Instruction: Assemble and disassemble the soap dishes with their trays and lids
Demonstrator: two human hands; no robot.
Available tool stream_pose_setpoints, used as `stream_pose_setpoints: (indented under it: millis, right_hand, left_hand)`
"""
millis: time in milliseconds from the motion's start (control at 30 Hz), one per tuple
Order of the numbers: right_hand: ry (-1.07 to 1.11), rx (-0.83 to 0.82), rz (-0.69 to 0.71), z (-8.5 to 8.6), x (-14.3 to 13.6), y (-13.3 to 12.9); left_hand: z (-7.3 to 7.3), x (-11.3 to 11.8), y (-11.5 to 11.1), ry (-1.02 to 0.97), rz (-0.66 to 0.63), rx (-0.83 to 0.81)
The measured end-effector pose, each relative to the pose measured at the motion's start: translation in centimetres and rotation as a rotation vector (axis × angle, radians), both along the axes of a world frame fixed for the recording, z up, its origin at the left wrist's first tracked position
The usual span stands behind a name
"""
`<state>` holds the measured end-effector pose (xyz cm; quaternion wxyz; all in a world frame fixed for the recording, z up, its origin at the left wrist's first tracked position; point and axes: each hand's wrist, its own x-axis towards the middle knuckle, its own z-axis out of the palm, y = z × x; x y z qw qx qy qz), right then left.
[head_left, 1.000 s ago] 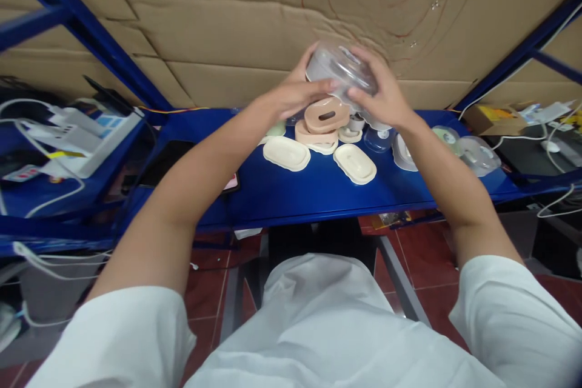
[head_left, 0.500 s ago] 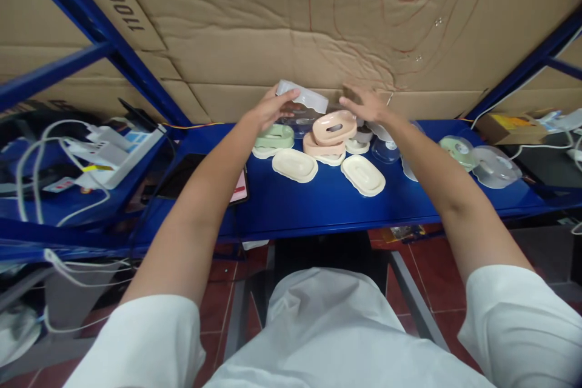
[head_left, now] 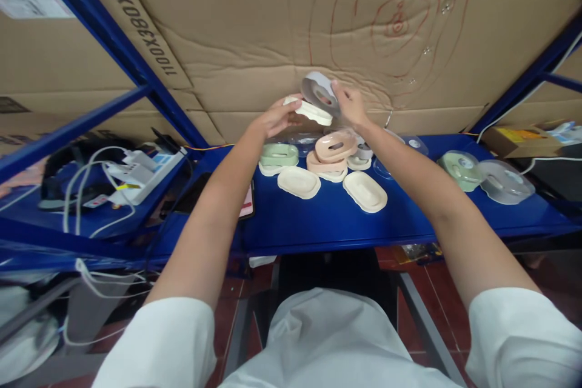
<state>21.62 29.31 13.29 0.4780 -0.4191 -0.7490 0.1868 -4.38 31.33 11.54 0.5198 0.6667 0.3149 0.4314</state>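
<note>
Above the back of the blue shelf, my left hand [head_left: 278,118] pinches a cream oval tray [head_left: 313,112] by its left end. My right hand [head_left: 350,104] grips a grey oval soap dish [head_left: 313,88] with a slot in it, tilted just over the tray. Whether the two touch I cannot tell. Below lies a peach soap dish [head_left: 349,140], leaning on a second peach dish [head_left: 322,163] with a cream tray under it. A green dish [head_left: 273,156] rests on a cream tray to the left. Two loose cream trays [head_left: 299,182] lie in front.
Clear plastic covers [head_left: 383,168] lie partly behind my right forearm. Green and grey covered dishes [head_left: 461,170] sit on the right of the blue shelf [head_left: 309,227]. A phone [head_left: 248,201], cables and a power strip [head_left: 150,179] are at left. Cardboard [head_left: 254,42] stands behind.
My right hand, open and holding nothing before, now grips the grey soap dish over the tray in my left hand. The view has shifted slightly, so the shelf appears lower.
</note>
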Motion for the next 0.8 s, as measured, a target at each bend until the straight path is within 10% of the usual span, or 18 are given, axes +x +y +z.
stream_pose_setpoints:
  millis: [200,433,600,800]
  right_hand:
    - [-0.519,0.224,-0.096,-3.0,6.5,-2.4]
    - [-0.622,0.221,-0.290,-5.1,11.8,-5.7]
    - [-0.775,0.095,-0.452,-3.9,14.6,-8.5]
    - [-1.108,-0.213,-0.687,-4.1,15.7,-12.8]
  left_hand:
    - [-3.6,-6.4,-1.8,0.527,0.596,0.228]
    - [-7.4,-10.2,-4.4,0.743,0.518,0.185]
    - [-6.5,-10.5,-6.2,0.763,0.476,0.231]
    - [-3.4,-2.4,-21.1,0.890,0.583,0.592]
